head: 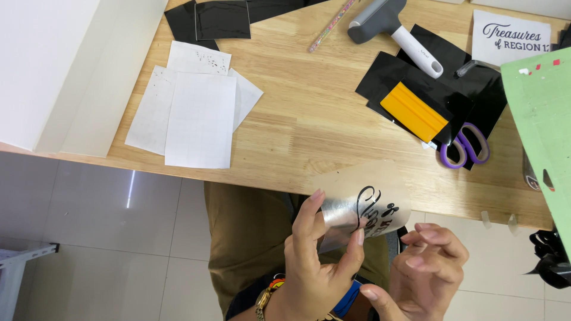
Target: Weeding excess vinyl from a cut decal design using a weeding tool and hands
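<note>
My left hand (pixel 318 261) pinches a curled clear transfer sheet (pixel 363 199) that carries black cut lettering, thumb and fingers gripping its lower left part. The sheet hangs just off the front edge of the wooden table (pixel 309 119), above my lap. My right hand (pixel 425 267) is beside it to the right, fingers loosely curled, not touching the sheet and holding nothing that I can see. A beaded bracelet and a watch sit on my left wrist.
On the table lie white gridded backing sheets (pixel 196 113), black vinyl pieces (pixel 223 19), a yellow squeegee (pixel 413 111), purple-handled scissors (pixel 467 148), a grey and white roller tool (pixel 395 30), a printed white card (pixel 511 35) and a green cutting mat (pixel 544 119). A white box (pixel 65 65) stands left.
</note>
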